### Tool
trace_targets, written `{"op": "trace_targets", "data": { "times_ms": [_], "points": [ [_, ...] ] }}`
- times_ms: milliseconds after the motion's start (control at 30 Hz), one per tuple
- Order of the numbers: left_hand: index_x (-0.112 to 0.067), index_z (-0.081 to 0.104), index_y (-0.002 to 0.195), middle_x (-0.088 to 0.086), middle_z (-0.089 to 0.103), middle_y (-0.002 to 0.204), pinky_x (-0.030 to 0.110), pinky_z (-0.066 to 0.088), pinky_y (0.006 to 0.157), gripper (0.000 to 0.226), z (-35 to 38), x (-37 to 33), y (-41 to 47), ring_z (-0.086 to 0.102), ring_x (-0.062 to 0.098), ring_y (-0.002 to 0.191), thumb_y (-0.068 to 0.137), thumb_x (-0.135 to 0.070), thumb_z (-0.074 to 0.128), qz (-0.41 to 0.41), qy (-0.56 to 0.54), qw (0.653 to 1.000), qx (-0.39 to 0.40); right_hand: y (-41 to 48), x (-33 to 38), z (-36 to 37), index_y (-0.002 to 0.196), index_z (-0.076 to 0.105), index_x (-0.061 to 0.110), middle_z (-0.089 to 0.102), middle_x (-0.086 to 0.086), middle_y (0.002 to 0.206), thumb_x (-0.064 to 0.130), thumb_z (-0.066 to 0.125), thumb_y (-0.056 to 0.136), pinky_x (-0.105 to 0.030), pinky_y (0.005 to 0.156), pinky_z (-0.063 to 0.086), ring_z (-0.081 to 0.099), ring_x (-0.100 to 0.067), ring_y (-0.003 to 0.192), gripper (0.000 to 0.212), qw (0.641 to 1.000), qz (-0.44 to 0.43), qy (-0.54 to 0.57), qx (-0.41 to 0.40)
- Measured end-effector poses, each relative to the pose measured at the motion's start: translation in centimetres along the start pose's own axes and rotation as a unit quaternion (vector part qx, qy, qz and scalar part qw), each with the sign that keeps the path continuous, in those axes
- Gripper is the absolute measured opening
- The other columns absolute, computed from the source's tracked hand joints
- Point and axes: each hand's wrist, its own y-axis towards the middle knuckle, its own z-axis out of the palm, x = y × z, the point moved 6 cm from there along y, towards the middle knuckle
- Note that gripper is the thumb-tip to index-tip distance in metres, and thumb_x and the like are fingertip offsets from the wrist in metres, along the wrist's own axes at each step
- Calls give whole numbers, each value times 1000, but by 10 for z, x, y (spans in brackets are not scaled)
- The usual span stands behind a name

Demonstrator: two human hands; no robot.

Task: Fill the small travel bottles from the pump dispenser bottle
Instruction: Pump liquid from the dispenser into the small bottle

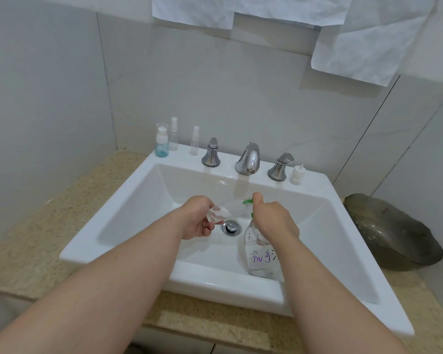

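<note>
We're at the sink (pixel 113 208) w/ both hands over the basin, so any drip lands there & not on the counter (pixel 36 226). Good spot for this step. The pump dispenser bottle (pixel 260 259) stands upright in the basin nr the front wall, clear, w/ purple writing on it. Its base looks planted, tho part of it is hidden.

Our right hand (pixel 274 221) wraps the neck, fingers curled round it, thumb up beside the green nozzle (pixel 247 201). We can't tell if the thumb is pressing.

Our left hand (pixel 195 218) grips the base end of a clear travel bottle (pixel 224 209), fingers closed round it. The btl lies almost sideways above the drain (pixel 231 227), mouth pointing at the nozzle. Mouth & nozzle look v. close, but the blur won't let us say they touch.

To do it well, we judge:
- Tip the mouth up a bit, b/c sideways it could run back out.
- Seat the nozzle tip at or just inside the opening before pumping.
- Use short, slow strokes, since the opening is narrow & a hard squirt may overshoot.
- Bear straight down so the big btl doesn't skid on the porcelain.
- Stop short of the brim, leaving room for the top.

Three more small bottles (pixel 174 139) wait on the back ledge, left of the taps (pixel 211 153).
</note>
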Motion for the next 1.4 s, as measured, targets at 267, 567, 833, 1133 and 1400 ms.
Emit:
{"op": "trace_targets", "data": {
  "times_ms": [267, 567, 833, 1133, 1400],
  "points": [
    [-8, 61, 105, 15, 68, 77, 25, 35, 52, 23, 1, 0, -1, 42, 17, 52, 99, -9, 39, -1, 1, 1000, 0, 3, -1, 1, 87, 58, 11, 60, -4, 90, 52, 26, 95, -35, 69, 38, 55, -20, 81, 53, 1000, -5, 0, 0],
    [-8, 58, 108, 16, 67, 78, 25, 34, 53, 19, 2, -1, -3, 39, 17, 54, 100, -9, 41, 1, -6, 1000, 5, 3, -4, 3, 97, 70, 14, 67, -3, 96, 76, 13, 89, -38, 80, 46, 63, -26, 93, 84, 1000, 1, -17, -8],
    [-9, 57, 110, 17, 67, 85, 26, 34, 53, 20, 2, 1, 1, 39, 17, 53, 102, -11, 39, 4, -3, 1000, 5, -3, -4, -2, 93, 62, 11, 62, -3, 89, 62, 21, 96, -36, 71, 39, 58, -23, 84, 65, 1000, 3, -9, -16],
    [-9, 56, 113, 16, 66, 79, 26, 33, 53, 20, 2, 0, 0, 39, 17, 54, 102, -11, 39, 8, 10, 1000, -2, 2, -1, 1, 90, 61, 10, 62, -5, 90, 53, 25, 95, -33, 63, 34, 54, -18, 77, 57, 1000, -2, -2, -5],
    [-7, 59, 113, 17, 67, 86, 26, 34, 52, 25, 2, 1, 2, 39, 17, 54, 101, -10, 38, 11, 17, 1000, 1, 1, -1, 0, 89, 61, 10, 62, -4, 88, 51, 26, 95, -32, 62, 34, 54, -17, 76, 55, 1000, -5, 1, -1]
  ]
}}
